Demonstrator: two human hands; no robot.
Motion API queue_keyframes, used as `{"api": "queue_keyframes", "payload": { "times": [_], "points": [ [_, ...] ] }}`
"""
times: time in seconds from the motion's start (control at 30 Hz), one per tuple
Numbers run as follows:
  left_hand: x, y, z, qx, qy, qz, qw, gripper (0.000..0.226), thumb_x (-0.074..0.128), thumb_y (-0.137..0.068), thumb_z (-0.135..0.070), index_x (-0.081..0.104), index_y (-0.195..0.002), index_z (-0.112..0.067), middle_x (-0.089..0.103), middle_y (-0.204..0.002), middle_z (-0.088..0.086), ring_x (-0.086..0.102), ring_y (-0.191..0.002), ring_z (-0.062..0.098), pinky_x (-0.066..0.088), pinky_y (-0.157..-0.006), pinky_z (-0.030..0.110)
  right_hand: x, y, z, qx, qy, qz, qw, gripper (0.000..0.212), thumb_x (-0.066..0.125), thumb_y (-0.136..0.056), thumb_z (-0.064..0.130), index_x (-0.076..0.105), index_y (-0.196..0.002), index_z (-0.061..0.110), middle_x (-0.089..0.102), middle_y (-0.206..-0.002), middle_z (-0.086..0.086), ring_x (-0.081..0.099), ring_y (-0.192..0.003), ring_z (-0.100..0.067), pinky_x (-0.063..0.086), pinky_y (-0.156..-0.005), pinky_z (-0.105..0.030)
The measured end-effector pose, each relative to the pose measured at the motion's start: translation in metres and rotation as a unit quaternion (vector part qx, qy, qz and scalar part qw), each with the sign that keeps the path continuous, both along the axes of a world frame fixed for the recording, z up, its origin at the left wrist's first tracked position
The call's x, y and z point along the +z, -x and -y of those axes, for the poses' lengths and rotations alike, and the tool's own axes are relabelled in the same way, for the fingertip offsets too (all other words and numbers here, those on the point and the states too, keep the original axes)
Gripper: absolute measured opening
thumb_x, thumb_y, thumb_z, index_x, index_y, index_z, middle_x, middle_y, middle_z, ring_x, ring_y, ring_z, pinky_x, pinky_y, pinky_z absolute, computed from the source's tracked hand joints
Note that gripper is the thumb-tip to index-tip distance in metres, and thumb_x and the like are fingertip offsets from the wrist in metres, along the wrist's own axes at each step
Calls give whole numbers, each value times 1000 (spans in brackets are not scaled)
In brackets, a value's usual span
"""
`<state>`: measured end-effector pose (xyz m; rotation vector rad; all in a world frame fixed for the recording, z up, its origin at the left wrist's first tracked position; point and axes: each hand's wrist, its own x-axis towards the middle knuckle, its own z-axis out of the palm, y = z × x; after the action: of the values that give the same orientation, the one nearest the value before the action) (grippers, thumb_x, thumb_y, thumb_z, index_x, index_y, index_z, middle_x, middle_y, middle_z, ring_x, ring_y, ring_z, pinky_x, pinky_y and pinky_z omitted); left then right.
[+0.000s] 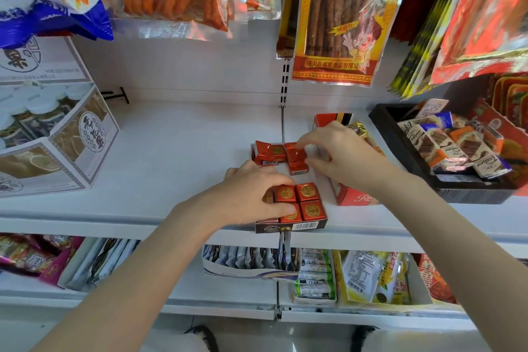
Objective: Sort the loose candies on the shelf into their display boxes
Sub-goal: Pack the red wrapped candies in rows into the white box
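Right now both bare hands work over a low dark cardboard display box [291, 227] sitting at the front edge of the white metal shelf [177, 151]. Left hand [254, 194] rests on the box's front left part, fingers curled over the candies there, thumb pressing the side of a red foil-wrapped square candy with a gold seal [285, 194]; 4 such squares show in a 2 by 2 block at the front of the box. Right hand [340, 154] reaches to the back of the box, thumb and index finger pinching another red square candy [297, 161]. Beside it, to the left, more red squares [267, 153] lie tilted and unaligned at the back of the box, a bare white gap between them and the front block. Just right of the box, under the right wrist, stands a red cardboard display box with white script [354, 198]. Further right a black tray of mixed chocolate bars [391, 134]. Hanging bags of snack sticks [334, 14] above. Left side, a grey printed carton of white-lidded jars [57, 134].
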<state>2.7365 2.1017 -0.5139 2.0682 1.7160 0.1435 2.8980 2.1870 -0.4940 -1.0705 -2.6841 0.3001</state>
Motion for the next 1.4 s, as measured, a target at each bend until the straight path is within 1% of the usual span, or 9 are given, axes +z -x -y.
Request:
{"api": "queue_keyframes", "payload": {
  "times": [0.2,0.4,0.67,0.8,0.9,1.13,1.2,1.33,1.4],
  "points": [
    [0,-1,1,-2,0,2,1000,43,50,-87,-47,43,-129,-39,47,-127,-9,30,-123,18,25,-103,42,-16,24,-4,10,-13,99,995,47,61,-84,24,46,-129,22,46,-120,-4,40,-111,-22,38,-96,-36],
    [0,0,2,-1,-4,10,1000,41,50,-87,-46,43,-127,-42,48,-124,-10,30,-122,18,23,-100,39,-21,20,-6,16,-16,60,998,37,67,-80,16,56,-115,17,46,-114,-4,46,-107,-21,43,-93,-35],
    [0,-1,2,-3,-3,-5,1000,44,49,-87,-48,43,-129,-37,47,-128,-11,31,-122,18,24,-100,40,-3,7,-11,-12,32,-76,997,21,59,-86,11,64,-106,15,60,-98,8,56,-89,-5,40,-74,-6],
    [1,-1,3,-2,-1,2,1000,44,50,-87,-47,44,-129,-37,46,-129,-12,30,-124,17,24,-102,40,7,2,-10,-4,178,-103,979,16,62,-84,10,62,-92,24,60,-89,15,58,-90,-3,47,-78,-16],
    [2,-1,3,-3,0,-1,1000,44,50,-87,-47,43,-130,-37,46,-130,-12,30,-123,18,24,-102,41,5,3,-8,11,194,-75,978,16,66,-81,12,60,-87,26,64,-90,11,61,-88,-2,48,-80,-19],
    [2,-2,2,-4,0,-2,1000,45,51,-87,-47,43,-130,-36,45,-131,-12,29,-124,17,23,-102,39,-4,8,-5,17,132,13,991,8,68,-80,15,63,-82,21,64,-82,9,56,-72,6,42,-61,-3],
    [2,-2,2,-3,1,-3,1000,46,51,-87,-47,43,-131,-35,43,-134,-12,27,-125,17,21,-103,40,-4,8,-6,18,108,34,993,4,66,-81,17,66,-85,19,61,-85,7,56,-80,-2,41,-68,-7],
    [0,-2,3,-11,-9,-6,1000,48,50,-87,-45,42,-132,-33,31,-144,-17,18,-130,15,15,-107,39,-6,9,-5,11,31,92,995,10,64,-83,23,69,-90,20,43,-104,3,34,-102,-12,31,-89,-25],
    [0,-3,3,-14,-6,3,1000,46,50,-88,-44,43,-132,-33,36,-142,-18,18,-130,13,14,-106,38,-8,11,-4,6,27,103,994,9,64,-82,23,68,-90,20,47,-109,0,37,-108,-16,34,-92,-28]
  ]
}}
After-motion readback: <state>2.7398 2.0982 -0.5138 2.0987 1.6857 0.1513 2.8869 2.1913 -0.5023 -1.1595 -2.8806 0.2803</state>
